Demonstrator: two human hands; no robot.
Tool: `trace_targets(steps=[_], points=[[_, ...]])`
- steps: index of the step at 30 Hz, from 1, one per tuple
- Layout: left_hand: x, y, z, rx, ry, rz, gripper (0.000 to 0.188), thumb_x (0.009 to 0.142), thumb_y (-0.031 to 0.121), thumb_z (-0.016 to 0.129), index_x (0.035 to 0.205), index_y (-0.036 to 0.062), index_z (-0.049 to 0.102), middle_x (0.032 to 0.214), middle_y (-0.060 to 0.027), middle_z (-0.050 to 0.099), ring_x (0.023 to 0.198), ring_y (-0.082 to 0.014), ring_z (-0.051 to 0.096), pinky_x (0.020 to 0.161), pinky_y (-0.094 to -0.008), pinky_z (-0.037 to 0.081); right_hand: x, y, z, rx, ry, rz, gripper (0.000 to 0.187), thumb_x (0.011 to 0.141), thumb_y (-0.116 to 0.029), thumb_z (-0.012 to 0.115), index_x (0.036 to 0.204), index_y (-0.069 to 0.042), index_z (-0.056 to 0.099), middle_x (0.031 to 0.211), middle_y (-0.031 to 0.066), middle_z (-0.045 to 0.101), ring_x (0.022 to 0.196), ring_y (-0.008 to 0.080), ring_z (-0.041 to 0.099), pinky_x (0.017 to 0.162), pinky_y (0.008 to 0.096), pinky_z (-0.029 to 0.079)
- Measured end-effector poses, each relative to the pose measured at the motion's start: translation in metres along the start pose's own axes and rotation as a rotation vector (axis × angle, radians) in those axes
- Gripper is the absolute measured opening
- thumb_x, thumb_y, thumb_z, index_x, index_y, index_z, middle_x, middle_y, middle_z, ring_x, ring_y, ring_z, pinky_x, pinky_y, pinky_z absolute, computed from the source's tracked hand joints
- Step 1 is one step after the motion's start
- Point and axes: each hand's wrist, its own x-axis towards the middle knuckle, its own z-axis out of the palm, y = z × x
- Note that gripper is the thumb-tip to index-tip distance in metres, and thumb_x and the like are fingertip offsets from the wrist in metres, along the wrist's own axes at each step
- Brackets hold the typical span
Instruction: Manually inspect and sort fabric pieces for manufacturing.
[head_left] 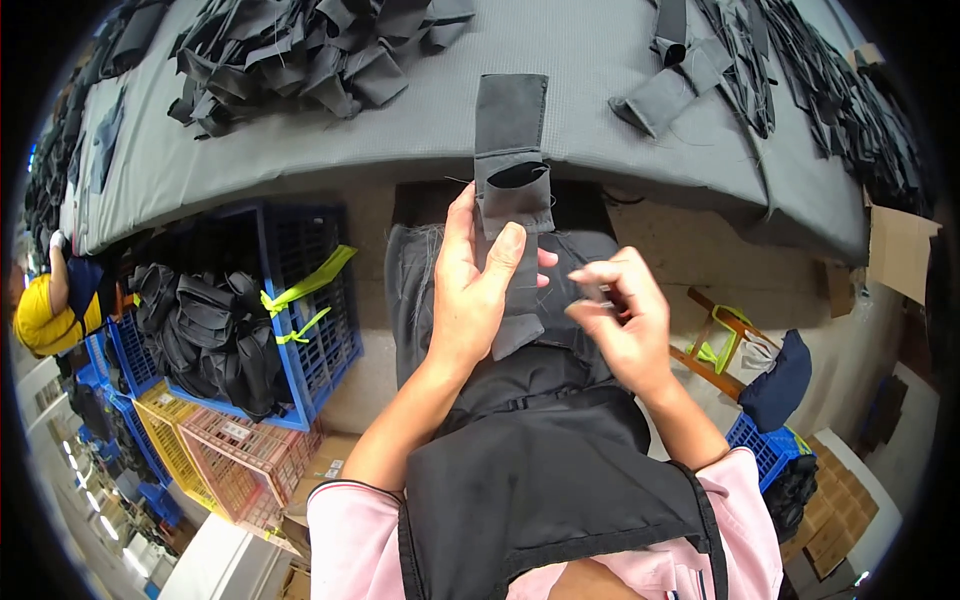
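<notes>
The left hand (468,308) grips a stitched dark-grey fabric strip (511,118); right of the strip, the right hand (636,325) is curled, its hold too blurred to tell.

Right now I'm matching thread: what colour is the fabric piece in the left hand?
Dark grey; the fabric piece shows best in the head view.

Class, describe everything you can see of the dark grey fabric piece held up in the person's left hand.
The dark grey fabric piece looks like woven cloth: a flat, narrow upper tab, then a wider folded section with a gaping, dark opening. A loose thread sticks out at its left edge. Held roughly upright, it is gripped by the left hand, thumb in front. The tab appears against the grey table cover; contact there is unclear.
</notes>
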Motion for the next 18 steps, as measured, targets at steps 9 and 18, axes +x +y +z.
trace_targets(steps=[9, 18], points=[[-0.004, -0.003, -0.007, -0.166, -0.010, -0.103, 0.027, 0.096, 0.019, 0.047, 0.119, 0.0058, 0.042, 0.103, -0.0186, 0.061, 0.080, -0.0250, 0.065, 0.069, -0.0358, 0.056, 0.000, 0.000, 0.010, -0.430, -0.027, -0.250, 0.029, 0.066, -0.008, 0.074, 0.091, -0.006, 0.061, 0.081, 0.0068, 0.053, 0.065, 0.0244, 0.058, 0.056, 0.0323, 0.045], [-0.004, -0.002, -0.009, -0.193, -0.045, -0.178, 0.028, 0.096, 0.022, 0.046, 0.119, 0.0056, 0.041, 0.104, -0.0191, 0.060, 0.082, -0.0269, 0.066, 0.069, -0.0370, 0.056, 0.004, 0.009, 0.013, -0.566, -0.059, -0.562, 0.032, 0.061, -0.008, 0.076, 0.089, -0.007, 0.063, 0.075, 0.0053, 0.052, 0.061, 0.0214, 0.055, 0.052, 0.0311, 0.044]])
